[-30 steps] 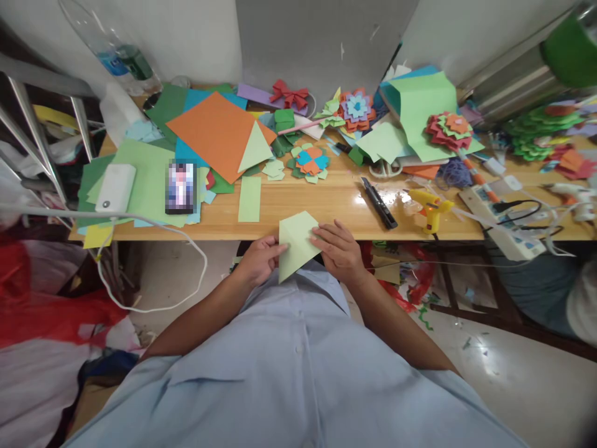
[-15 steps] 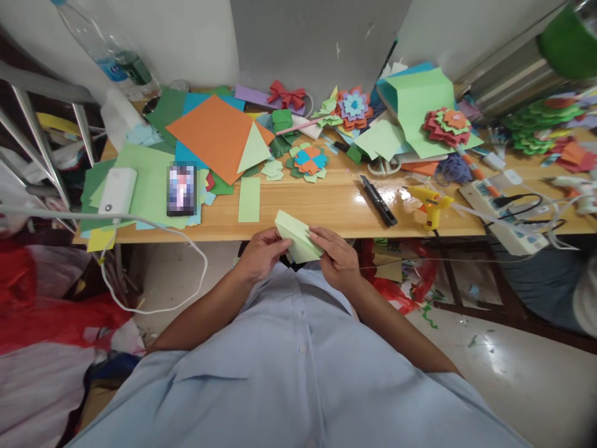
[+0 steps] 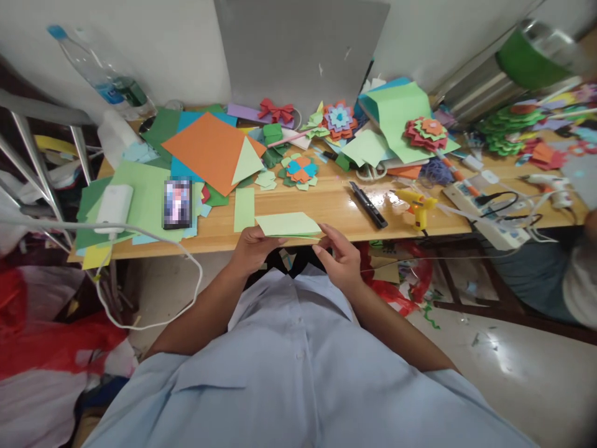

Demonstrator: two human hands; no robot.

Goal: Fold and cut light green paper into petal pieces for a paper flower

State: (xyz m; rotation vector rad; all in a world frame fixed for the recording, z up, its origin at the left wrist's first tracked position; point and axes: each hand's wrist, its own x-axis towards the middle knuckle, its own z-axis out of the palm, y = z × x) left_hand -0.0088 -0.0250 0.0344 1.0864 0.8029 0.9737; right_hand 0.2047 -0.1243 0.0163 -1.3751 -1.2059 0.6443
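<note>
A folded sheet of light green paper (image 3: pixel 289 224) is held level in front of my body, at the table's front edge. My left hand (image 3: pixel 255 250) pinches its left end, with the thumb on top. At the right end, the thumb and fingers of my right hand (image 3: pixel 339 256) close on the paper's corner. The layers gape slightly along the near side. Just beyond my left hand lies a light green paper strip (image 3: pixel 244 209). A paper flower (image 3: pixel 301 170) with orange and blue petals sits farther back.
On the wooden table (image 3: pixel 298 198) a black utility knife (image 3: pixel 368 205) and a yellow glue gun (image 3: pixel 417 208) lie to the right, near a power strip (image 3: pixel 489 218). Leftward are a phone (image 3: pixel 178 204), a white power bank (image 3: pixel 114 208) and an orange sheet (image 3: pixel 209 152).
The folded paper has turned from a slant to nearly level, its long edge now across. Both hands have shifted their hold to its ends. The view has tilted slightly.
</note>
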